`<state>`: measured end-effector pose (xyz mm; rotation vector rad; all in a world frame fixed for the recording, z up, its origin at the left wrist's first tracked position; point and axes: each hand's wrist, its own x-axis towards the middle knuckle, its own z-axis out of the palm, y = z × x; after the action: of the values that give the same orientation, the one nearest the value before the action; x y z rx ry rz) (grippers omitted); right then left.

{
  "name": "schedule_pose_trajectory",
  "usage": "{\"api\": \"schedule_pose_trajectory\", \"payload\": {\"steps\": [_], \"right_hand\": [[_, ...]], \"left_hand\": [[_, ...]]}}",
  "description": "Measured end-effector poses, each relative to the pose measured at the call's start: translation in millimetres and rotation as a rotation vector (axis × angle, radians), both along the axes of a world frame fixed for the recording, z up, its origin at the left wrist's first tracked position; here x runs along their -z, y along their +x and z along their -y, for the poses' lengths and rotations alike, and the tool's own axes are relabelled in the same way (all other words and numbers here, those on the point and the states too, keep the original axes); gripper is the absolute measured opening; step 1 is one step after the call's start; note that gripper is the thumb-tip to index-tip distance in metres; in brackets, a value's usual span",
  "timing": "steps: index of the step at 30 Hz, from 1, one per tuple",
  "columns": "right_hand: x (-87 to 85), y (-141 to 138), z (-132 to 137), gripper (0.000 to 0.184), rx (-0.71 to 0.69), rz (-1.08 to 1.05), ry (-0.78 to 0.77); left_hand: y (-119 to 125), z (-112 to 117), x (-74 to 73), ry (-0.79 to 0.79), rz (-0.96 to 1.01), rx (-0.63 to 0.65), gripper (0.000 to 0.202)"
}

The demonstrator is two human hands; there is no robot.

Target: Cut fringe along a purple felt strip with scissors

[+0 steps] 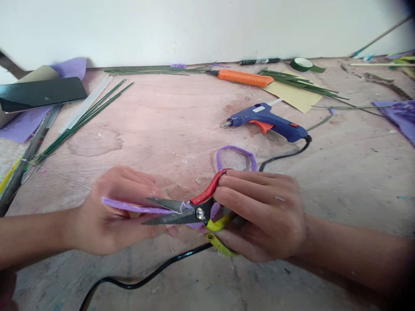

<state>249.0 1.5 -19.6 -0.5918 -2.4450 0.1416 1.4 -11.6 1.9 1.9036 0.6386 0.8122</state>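
The left hand [113, 211] is reaching in from the left, its forearm [35, 237] lying almost level, thumb below and fingers above, and is pinching a narrow purple strip [136, 206]. The right hand [262, 211] is facing it, knuckles upward, fingers curling around the red-and-yellow-handled scissors [200, 212]. Their blades [175, 219] are standing parted, pointing toward the left hand, and the strip is lying between them, above the wooden table [162, 116]

The right hand [262, 211] hides part of the red-and-yellow-handled metal scissors [200, 212]. The near edge cuts off the black cord [162, 264]; the white label [258, 109] on the blue plastic glue gun [282, 125] is illegibly small.
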Motion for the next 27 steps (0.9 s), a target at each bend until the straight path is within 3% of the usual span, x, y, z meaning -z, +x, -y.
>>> {"api": "schedule_pose_trajectory", "payload": {"steps": [4, 12, 27], "right_hand": [[2.7, 1, 1, 0.017, 0.008, -0.009, 0.0], [-8.1, -2, -3, 0.014, -0.041, -0.002, 0.044], [-4.1, -2, -2, 0.012, -0.041, 0.002, 0.028]], "left_hand": [[1, 0, 1.0, -0.008, -0.014, -0.011, 0.012], [0, 0, 1.3, -0.019, 0.016, 0.026, 0.008], [1, 1, 3.3, -0.105, 0.006, 0.032, 0.007]]}}
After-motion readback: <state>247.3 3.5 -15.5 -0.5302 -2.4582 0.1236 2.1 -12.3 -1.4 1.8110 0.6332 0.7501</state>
